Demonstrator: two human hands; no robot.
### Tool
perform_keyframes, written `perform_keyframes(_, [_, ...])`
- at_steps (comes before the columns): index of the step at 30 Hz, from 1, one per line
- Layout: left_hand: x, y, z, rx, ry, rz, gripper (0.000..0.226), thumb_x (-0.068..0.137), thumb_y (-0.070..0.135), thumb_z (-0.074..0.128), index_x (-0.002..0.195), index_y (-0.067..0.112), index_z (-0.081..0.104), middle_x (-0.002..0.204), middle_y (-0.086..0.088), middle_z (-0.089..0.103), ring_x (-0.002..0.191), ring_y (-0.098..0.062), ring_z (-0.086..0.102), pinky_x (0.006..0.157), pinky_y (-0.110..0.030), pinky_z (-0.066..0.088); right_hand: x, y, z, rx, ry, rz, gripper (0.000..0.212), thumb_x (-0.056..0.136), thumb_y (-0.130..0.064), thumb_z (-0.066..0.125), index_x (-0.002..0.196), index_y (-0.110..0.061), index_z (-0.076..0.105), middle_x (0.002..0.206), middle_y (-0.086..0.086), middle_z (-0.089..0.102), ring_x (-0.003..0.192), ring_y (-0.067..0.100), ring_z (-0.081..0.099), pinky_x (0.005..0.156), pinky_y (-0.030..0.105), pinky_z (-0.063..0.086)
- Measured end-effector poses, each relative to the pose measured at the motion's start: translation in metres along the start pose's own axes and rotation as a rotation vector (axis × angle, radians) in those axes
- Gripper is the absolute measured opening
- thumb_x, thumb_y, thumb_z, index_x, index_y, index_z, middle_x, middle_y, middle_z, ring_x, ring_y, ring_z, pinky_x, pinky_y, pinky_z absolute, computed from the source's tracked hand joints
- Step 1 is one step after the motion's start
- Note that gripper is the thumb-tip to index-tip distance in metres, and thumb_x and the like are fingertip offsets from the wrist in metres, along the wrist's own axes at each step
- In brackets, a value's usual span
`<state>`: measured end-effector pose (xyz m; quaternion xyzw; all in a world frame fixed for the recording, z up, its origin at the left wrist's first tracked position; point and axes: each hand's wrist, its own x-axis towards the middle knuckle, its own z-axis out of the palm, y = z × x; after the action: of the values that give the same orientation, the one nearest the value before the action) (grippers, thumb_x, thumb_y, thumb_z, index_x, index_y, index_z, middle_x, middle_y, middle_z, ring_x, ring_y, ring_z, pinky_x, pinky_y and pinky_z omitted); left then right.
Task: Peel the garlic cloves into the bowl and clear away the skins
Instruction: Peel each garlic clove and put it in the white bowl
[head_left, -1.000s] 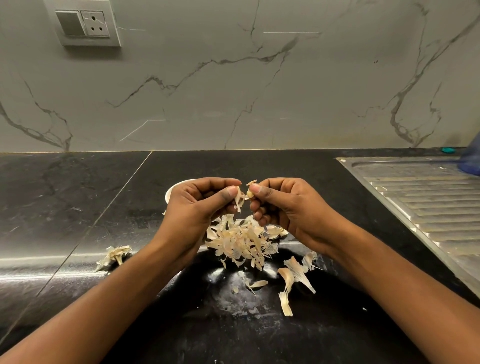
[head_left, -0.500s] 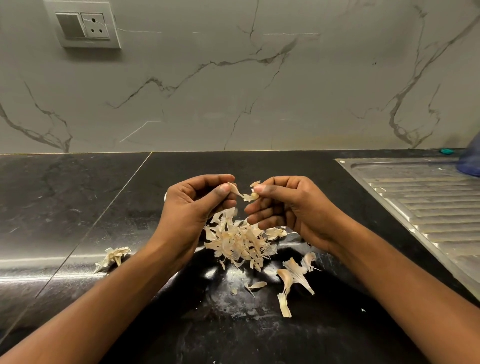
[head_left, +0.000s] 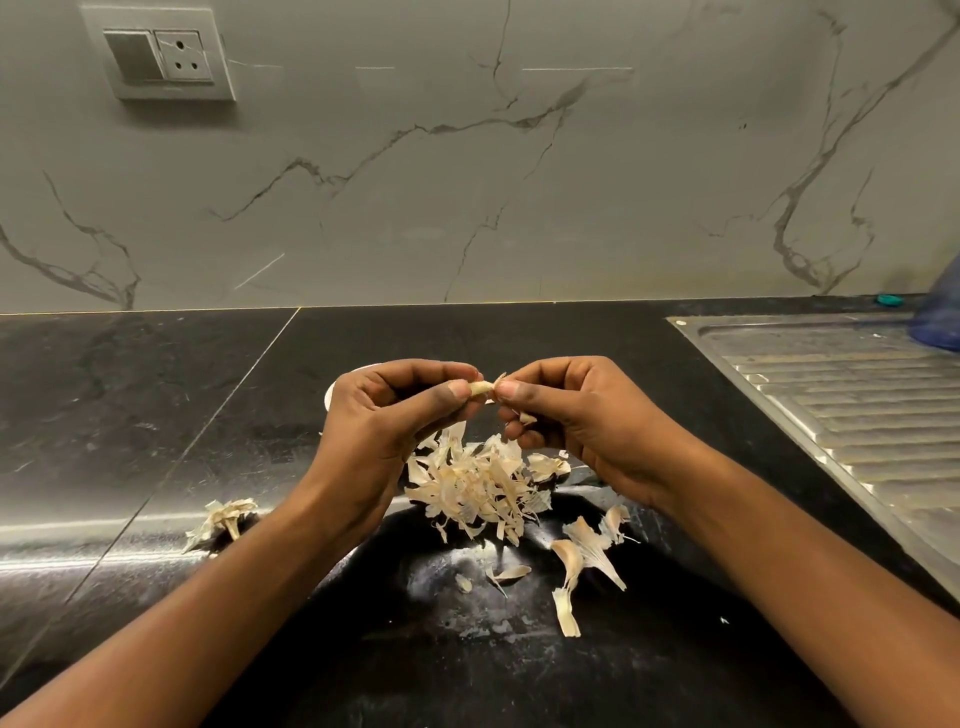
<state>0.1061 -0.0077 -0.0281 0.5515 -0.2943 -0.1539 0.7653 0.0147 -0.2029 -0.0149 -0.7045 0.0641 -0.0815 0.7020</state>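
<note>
Head view: left hand (head_left: 384, 415) pinches garlic clove (head_left: 480, 388) above skin pile (head_left: 472, 483). Right hand (head_left: 571, 415) pinches clove's loose skin tip. Bowl (head_left: 329, 397) rim peeks out behind left hand, beyond pile. Drainboard (head_left: 831, 395) edge well right of pile, black counter (head_left: 649, 374) between.

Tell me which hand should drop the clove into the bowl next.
Left. The left hand pinches the clove, just in front of the bowl; the right hand only pinches skin.
</note>
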Motion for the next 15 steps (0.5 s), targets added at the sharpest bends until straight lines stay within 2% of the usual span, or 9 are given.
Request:
perform_keyframes(7, [0.0002,0.0001,0.0005,0.090,0.013,-0.032,0.034,0.081,0.012,0.077,0.112,-0.003,0.076,0.096,-0.024,0.078,0.084,-0.030,0.077,0.077,-0.029,0.064,0.0008,0.0011,-0.0029,-0.130,0.028,-0.150,0.015,0.100,-0.014,0.071,0.108,-0.002,0.077,0.083,0.007,0.074,0.075,0.015,0.068,0.070,0.025,0.056])
perform_keyframes(12, [0.0002,-0.0005,0.0035,-0.087,-0.033,-0.151,0.026,0.086,0.005,0.069,0.109,-0.003,0.077,0.091,-0.021,0.075,0.077,-0.024,0.073,0.071,-0.025,0.063,-0.0007,-0.0011,-0.0046,-0.146,-0.025,-0.175,0.013,0.101,-0.012,0.067,0.106,-0.004,0.076,0.080,0.005,0.069,0.074,0.013,0.064,0.071,0.025,0.054])
perform_keyframes(15, [0.0012,0.0022,0.0040,-0.238,-0.051,-0.251,0.025,0.083,0.006,0.068,0.104,-0.003,0.079,0.086,-0.018,0.072,0.072,-0.019,0.070,0.066,-0.021,0.062,-0.0017,-0.0007,-0.0018,-0.051,-0.082,-0.151,0.015,0.102,-0.010,0.064,0.109,-0.003,0.075,0.080,0.005,0.066,0.073,0.013,0.061,0.069,0.025,0.053])
